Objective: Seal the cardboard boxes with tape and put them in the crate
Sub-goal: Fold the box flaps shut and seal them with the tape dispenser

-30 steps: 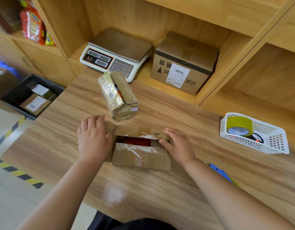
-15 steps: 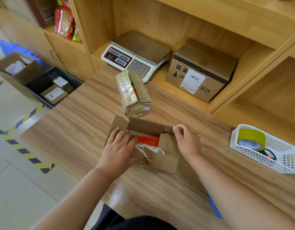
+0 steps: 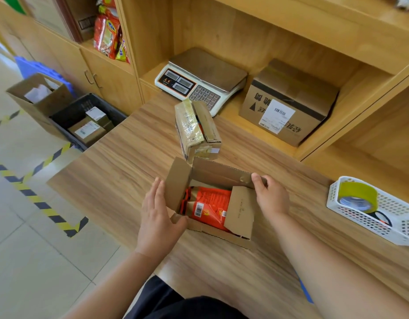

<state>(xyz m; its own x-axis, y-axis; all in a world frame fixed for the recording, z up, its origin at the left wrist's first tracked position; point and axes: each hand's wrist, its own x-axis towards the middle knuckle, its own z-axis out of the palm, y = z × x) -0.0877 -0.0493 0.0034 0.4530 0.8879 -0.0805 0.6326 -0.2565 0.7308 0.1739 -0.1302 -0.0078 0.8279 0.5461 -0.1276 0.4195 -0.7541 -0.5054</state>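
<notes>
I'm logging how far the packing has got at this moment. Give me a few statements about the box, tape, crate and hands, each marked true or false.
1. The nearest cardboard box is open, with a red packet inside. True.
2. The tape roll lies on the table beside that box. False: it sits in the white basket.
3. The right hand pinches the box's far flap. True.
4. The crate on the floor holds nothing. False: labelled boxes lie in it.
5. The left hand grips the tape roll. False: its straight fingers lie against the box's left flap.
</notes>
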